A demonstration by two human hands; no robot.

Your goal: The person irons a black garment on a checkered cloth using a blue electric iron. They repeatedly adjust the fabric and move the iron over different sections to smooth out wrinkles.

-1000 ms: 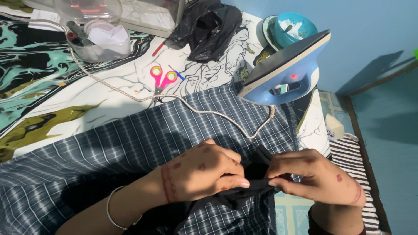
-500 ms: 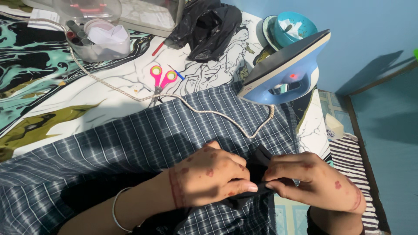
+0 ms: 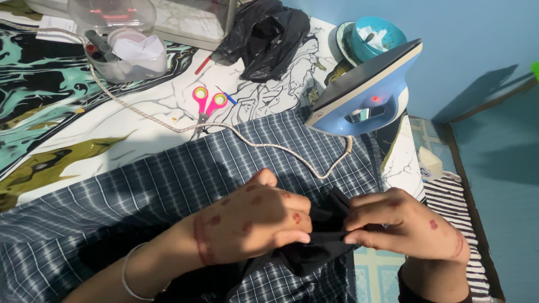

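Both hands have edged a little to the left since a moment ago, and the left thumb now lifts clear of the cloth, while the iron, scissors and tubs sit where they were; the left hand [image 3: 255, 221] has its fingers curled down and pressed onto a small piece of black fabric [image 3: 314, 247], and the right hand [image 3: 407, 227] pinches the same piece between thumb and fingertips, the two hands almost meeting over it. That black fabric lies bunched on top of a dark blue checked cloth [image 3: 168, 179] spread across the near part of the patterned table cover [image 3: 67, 129], close to the table's right edge. Behind the hands a blue and white iron [image 3: 368, 90] stands on its heel with a small red light showing, its braided cord [image 3: 168, 120] trailing left across the checked cloth and the table. Pink-handled scissors [image 3: 205, 104] lie just beyond the cloth's far edge. At the far left a clear plastic tub [image 3: 126, 53] holds several thread spools and folded white paper. A crumpled black plastic bag [image 3: 269, 33] lies further back, and beside the iron a teal bowl [image 3: 373, 36] rests on a plate; I cannot tell what the scraps in it are
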